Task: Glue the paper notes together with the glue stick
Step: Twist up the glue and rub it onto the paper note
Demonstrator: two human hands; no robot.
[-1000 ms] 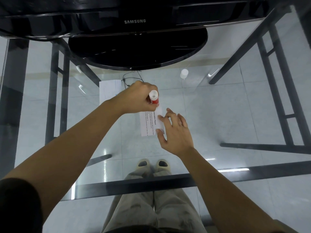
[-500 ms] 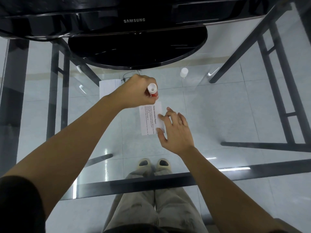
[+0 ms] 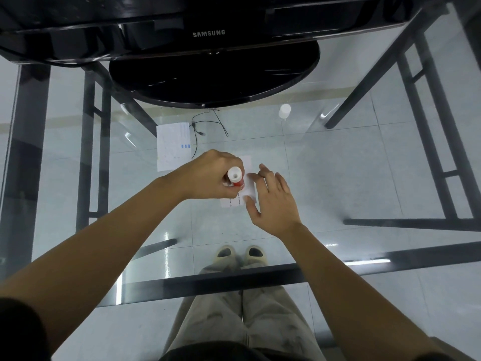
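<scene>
Two hands busy | left hand (image 3: 208, 175) fingers wrapped round glue stick (image 3: 236, 177), spreading glue | right hand (image 3: 273, 199) fingers spread, pinning paper note (image 3: 248, 186) | next: lay second note (image 3: 173, 145) on.

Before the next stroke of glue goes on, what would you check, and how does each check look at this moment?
1. Glue stick firmly gripped: ok, the left hand is closed around it.
2. Cap off: ok, the white cap stands apart, farther back on the glass table.
3. Paper note pinned down: ok, the right hand has fingertips on its right edge.
4. Glue tip touching the note: cannot tell, the tip is hidden beneath the hand.
5. Second note within reach: ok, it lies flat just behind the left hand.
6. Cable clear of the notes: not ok, it runs along the second note's right edge.
</scene>
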